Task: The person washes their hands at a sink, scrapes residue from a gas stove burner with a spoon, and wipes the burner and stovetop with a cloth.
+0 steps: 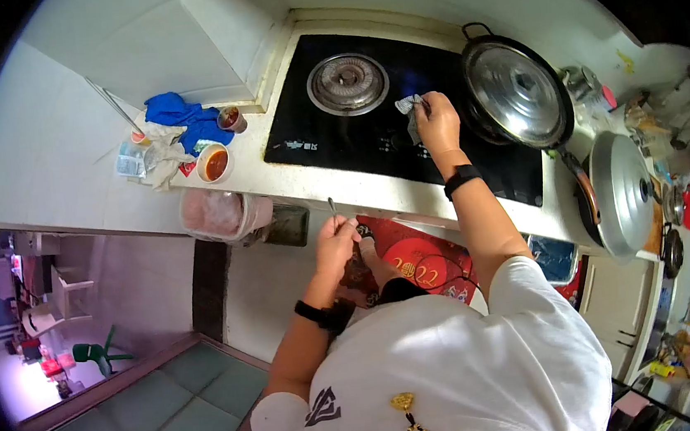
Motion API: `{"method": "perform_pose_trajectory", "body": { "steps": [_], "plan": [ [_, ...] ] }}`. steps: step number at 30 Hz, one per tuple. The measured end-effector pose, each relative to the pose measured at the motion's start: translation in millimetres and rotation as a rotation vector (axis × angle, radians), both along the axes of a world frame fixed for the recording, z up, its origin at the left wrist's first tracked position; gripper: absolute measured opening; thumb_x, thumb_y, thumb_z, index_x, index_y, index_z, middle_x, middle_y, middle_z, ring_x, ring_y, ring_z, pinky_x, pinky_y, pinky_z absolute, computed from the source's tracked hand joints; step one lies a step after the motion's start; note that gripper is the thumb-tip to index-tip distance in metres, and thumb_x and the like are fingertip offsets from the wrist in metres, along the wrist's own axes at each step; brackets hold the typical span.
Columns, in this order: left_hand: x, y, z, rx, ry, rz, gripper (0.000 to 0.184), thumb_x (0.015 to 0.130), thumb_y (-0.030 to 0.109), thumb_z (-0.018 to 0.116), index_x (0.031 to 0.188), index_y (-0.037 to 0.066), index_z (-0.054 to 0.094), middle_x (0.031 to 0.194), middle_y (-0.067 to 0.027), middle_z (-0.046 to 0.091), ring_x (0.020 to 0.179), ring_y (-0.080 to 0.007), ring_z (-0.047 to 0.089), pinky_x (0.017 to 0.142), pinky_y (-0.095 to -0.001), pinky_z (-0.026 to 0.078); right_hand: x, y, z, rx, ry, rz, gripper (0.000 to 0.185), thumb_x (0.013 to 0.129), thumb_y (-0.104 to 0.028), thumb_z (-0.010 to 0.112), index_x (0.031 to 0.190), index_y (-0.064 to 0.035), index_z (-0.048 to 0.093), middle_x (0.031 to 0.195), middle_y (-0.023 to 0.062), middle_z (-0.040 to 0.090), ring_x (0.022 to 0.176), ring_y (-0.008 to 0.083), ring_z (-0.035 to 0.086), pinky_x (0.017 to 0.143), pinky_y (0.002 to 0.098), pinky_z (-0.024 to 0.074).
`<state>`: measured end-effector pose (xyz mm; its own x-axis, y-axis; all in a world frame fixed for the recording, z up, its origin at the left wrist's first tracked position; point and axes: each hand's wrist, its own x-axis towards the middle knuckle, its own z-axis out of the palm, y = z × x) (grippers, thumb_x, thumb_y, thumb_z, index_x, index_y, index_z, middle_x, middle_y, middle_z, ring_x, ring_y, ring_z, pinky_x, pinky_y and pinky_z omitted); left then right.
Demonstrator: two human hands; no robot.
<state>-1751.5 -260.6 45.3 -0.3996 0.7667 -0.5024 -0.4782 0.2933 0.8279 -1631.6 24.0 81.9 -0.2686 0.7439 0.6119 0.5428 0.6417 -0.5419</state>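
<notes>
My right hand (438, 126) is closed on a crumpled grey-and-white piece of cloth or paper (411, 113), held at the black cooktop (301, 107). Whether it touches the glass I cannot tell. My left hand (336, 243) is in front of the counter edge, its fingers closed around a thin metal utensil (331, 206). Only a slim end of that utensil sticks up above the fingers, so its kind is hidden. Just right of my right hand stands a large black wok (559, 130) with a shiny metal lid (518, 87).
Left of the cooktop are a bowl of red sauce (214, 163), a small cup (231, 119) and a blue cloth (177, 109). A round burner plate (348, 84) lies on the cooktop. At right sits another lidded pan (621, 193). Below the counter hangs a plastic tub (214, 214).
</notes>
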Motion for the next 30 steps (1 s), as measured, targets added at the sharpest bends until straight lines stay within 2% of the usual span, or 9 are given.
{"method": "perform_pose_trajectory", "body": {
  "steps": [6, 9, 13, 17, 22, 25, 28, 30],
  "plan": [
    [-65, 62, -15, -0.007, 0.096, 0.007, 0.009, 0.094, 0.015, 0.060, 0.097, 0.007, 0.057, 0.071, -0.0022, 0.057, 0.047, -0.0038, 0.036, 0.040, -0.0206, 0.024, -39, 50, -54, -0.182, -0.149, -0.071, 0.013, 0.080, -0.011, 0.068, 0.089, -0.0030, 0.064, 0.088, 0.0193, 0.064, 0.083, 0.0405, 0.062, 0.074, 0.0471, 0.0507],
    [-93, 87, -19, -0.038, 0.239, 0.024, 0.008, 0.094, 0.015, 0.061, 0.094, 0.007, 0.060, 0.071, -0.0011, 0.060, 0.048, -0.0042, 0.038, 0.043, -0.0221, 0.029, -53, 65, -57, -0.476, -0.108, -0.074, 0.014, 0.080, -0.012, 0.069, 0.090, -0.0016, 0.065, 0.091, 0.0215, 0.066, 0.090, 0.0403, 0.063, 0.079, 0.0449, 0.0510],
    [-122, 108, -32, -0.003, 0.179, 0.137, 0.009, 0.093, 0.016, 0.063, 0.092, 0.008, 0.060, 0.070, -0.0006, 0.060, 0.049, -0.0041, 0.039, 0.044, -0.0221, 0.030, -71, 61, -51, -0.392, -0.207, 0.102, 0.015, 0.080, -0.010, 0.069, 0.091, -0.0016, 0.065, 0.092, 0.0213, 0.066, 0.091, 0.0403, 0.062, 0.080, 0.0447, 0.0507],
    [-142, 122, -53, 0.032, 0.178, 0.125, 0.011, 0.093, 0.018, 0.064, 0.092, 0.008, 0.059, 0.068, -0.0005, 0.060, 0.048, -0.0046, 0.040, 0.043, -0.0223, 0.031, -81, 58, -58, -0.371, -0.298, 0.129, 0.015, 0.080, -0.009, 0.069, 0.092, -0.0016, 0.065, 0.093, 0.0204, 0.067, 0.091, 0.0402, 0.062, 0.080, 0.0451, 0.0510],
    [-153, 130, -62, 0.019, 0.146, 0.114, 0.012, 0.094, 0.019, 0.064, 0.092, 0.008, 0.060, 0.067, -0.0010, 0.059, 0.046, -0.0047, 0.039, 0.042, -0.0225, 0.030, -91, 19, -66, -0.308, -0.455, 0.388, 0.017, 0.080, -0.010, 0.068, 0.095, -0.0030, 0.063, 0.094, 0.0205, 0.065, 0.091, 0.0394, 0.063, 0.079, 0.0464, 0.0520],
    [-160, 138, -55, -0.019, 0.129, 0.032, 0.016, 0.096, 0.023, 0.061, 0.092, 0.007, 0.060, 0.067, -0.0012, 0.059, 0.046, -0.0051, 0.040, 0.042, -0.0225, 0.030, -110, -17, -69, -0.422, -0.440, 0.451, 0.018, 0.080, -0.009, 0.067, 0.096, -0.0041, 0.062, 0.096, 0.0197, 0.064, 0.091, 0.0399, 0.063, 0.079, 0.0462, 0.0521],
    [-161, 145, -48, -0.035, 0.140, -0.032, 0.023, 0.100, 0.027, 0.054, 0.093, 0.006, 0.062, 0.068, -0.0012, 0.059, 0.048, -0.0054, 0.042, 0.043, -0.0223, 0.031, -131, -40, -76, -0.469, -0.292, 0.551, 0.026, 0.078, -0.008, 0.069, 0.102, -0.0015, 0.062, 0.101, 0.0197, 0.064, 0.094, 0.0397, 0.063, 0.082, 0.0439, 0.0514],
    [-162, 150, -44, -0.008, 0.158, -0.051, 0.027, 0.101, 0.030, 0.051, 0.095, 0.006, 0.063, 0.069, -0.0013, 0.059, 0.049, -0.0055, 0.043, 0.044, -0.0221, 0.032, -141, -48, -57, -0.518, -0.279, 0.532, 0.029, 0.079, -0.009, 0.068, 0.106, -0.0027, 0.061, 0.102, 0.0196, 0.064, 0.095, 0.0397, 0.063, 0.082, 0.0441, 0.0518]
  ]
}}
